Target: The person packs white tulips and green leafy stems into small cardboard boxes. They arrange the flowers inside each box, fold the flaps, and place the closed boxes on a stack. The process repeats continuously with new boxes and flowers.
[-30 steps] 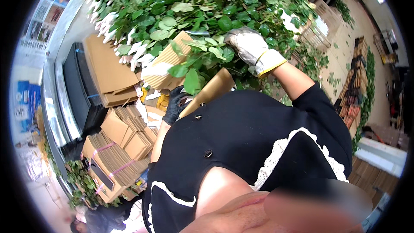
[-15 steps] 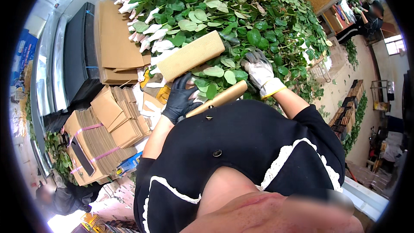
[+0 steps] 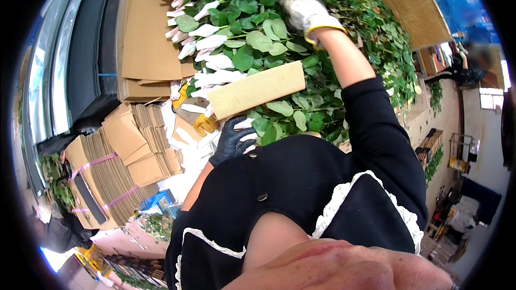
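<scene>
My left hand [image 3: 232, 140], in a black glove, is at the left end of the nearest flower stems, its fingers curved and apart against white-sleeved buds. Just above it, a ribbed strip of corrugated cardboard [image 3: 258, 90] lies across the stems. My right hand [image 3: 310, 15], in a white glove with a yellow cuff and dark fingertips, reaches far into the green leaves [image 3: 258, 43]; leaves and blur hide what its fingers do. White-wrapped flower buds [image 3: 204, 30] line the left side of the leafy pile. A tan edge shows just past my chest.
A yellow and grey glove [image 3: 201, 121] lies left of the cardboard strip. Strapped stacks of folded cardboard [image 3: 110, 177], with a dark phone-like slab on top, stand at the left. Behind them are brown sheets [image 3: 148, 37] and black sheets [image 3: 88, 59]. A brown board [image 3: 411, 5] edges the pile's right.
My right hand has moved from beside the near stems to farther into the pile. My left hand stays by the near buds. The tan cardboard roll is now mostly hidden by my chest.
</scene>
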The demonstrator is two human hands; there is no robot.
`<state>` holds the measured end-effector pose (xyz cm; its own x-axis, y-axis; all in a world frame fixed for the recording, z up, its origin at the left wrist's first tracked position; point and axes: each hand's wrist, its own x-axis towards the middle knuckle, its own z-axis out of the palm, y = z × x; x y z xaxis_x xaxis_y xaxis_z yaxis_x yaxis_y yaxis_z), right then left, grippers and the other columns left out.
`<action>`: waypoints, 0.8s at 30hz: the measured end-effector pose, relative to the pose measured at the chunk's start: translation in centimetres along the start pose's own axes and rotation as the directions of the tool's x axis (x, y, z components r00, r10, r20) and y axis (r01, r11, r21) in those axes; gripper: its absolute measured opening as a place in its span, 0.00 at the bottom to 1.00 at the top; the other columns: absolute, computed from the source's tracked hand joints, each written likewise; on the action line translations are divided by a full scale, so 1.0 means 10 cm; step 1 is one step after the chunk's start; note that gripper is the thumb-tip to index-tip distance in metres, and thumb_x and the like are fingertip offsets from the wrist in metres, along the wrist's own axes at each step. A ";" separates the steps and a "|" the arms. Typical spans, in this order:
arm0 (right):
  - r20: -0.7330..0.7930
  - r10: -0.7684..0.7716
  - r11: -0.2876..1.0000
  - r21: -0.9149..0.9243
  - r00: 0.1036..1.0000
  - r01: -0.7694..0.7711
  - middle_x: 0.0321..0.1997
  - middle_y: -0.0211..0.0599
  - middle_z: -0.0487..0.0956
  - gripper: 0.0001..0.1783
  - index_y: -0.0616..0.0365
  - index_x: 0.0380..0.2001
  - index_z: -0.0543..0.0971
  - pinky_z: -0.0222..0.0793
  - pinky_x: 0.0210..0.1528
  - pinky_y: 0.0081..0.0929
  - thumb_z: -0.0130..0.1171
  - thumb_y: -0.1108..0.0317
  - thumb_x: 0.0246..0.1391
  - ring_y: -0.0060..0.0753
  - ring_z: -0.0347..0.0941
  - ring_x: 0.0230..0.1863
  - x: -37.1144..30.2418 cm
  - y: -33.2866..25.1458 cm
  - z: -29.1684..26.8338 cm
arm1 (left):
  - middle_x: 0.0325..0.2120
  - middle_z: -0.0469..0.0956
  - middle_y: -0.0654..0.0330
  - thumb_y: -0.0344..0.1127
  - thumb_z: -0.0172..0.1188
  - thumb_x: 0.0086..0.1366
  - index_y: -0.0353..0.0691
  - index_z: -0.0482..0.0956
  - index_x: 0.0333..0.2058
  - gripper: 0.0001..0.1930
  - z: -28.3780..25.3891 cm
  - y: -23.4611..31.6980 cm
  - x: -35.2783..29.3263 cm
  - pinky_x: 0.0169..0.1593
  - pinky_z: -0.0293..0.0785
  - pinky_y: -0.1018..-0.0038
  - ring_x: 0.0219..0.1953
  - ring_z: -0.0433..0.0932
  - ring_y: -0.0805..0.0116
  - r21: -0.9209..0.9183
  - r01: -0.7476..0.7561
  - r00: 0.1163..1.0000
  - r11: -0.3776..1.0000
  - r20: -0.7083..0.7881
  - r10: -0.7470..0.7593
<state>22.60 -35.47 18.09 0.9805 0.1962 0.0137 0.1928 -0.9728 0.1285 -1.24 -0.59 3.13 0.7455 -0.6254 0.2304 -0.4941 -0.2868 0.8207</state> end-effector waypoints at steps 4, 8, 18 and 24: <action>0.274 -0.117 0.993 0.012 0.955 0.118 0.51 0.52 0.80 0.23 0.56 0.52 0.77 0.75 0.54 0.43 0.54 0.76 0.49 0.53 0.79 0.50 0.39 0.02 0.04 | 0.52 0.72 0.44 0.41 0.72 0.53 0.41 0.77 0.53 0.28 -0.11 0.03 0.05 0.58 0.67 0.55 0.56 0.70 0.44 0.033 0.026 0.998 0.999 0.064 -0.028; -0.107 0.042 0.992 -0.115 0.993 -0.054 0.38 0.48 0.83 0.22 0.45 0.51 0.79 0.78 0.43 0.43 0.55 0.73 0.52 0.50 0.81 0.37 -0.06 0.17 -1.08 | 0.57 0.66 0.42 0.43 0.70 0.56 0.42 0.64 0.64 0.38 -0.22 0.17 0.23 0.62 0.61 0.55 0.59 0.65 0.41 0.039 0.129 0.958 0.991 0.252 -0.134; -0.021 -0.185 0.972 0.143 0.983 0.186 0.48 0.50 0.81 0.22 0.47 0.51 0.80 0.75 0.53 0.42 0.53 0.74 0.52 0.51 0.79 0.49 -0.78 0.09 -0.12 | 0.55 0.69 0.44 0.38 0.74 0.51 0.40 0.67 0.60 0.38 -0.21 0.18 0.26 0.59 0.67 0.57 0.58 0.68 0.43 0.100 0.094 0.985 0.991 0.137 -0.107; -0.113 -0.016 0.980 0.195 0.994 0.038 0.65 0.49 0.68 0.31 0.45 0.62 0.69 0.64 0.66 0.47 0.55 0.72 0.53 0.59 0.67 0.63 -0.89 -0.08 0.24 | 0.57 0.66 0.40 0.45 0.65 0.57 0.39 0.67 0.62 0.35 -0.04 -0.02 0.00 0.61 0.64 0.53 0.58 0.66 0.38 0.213 0.181 0.969 0.960 0.130 -0.212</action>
<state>13.85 -36.70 15.45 0.9667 0.2242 0.1233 0.2335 -0.9700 -0.0674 -0.97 -0.27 3.16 0.7686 -0.6394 -0.0187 -0.4347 -0.5436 0.7180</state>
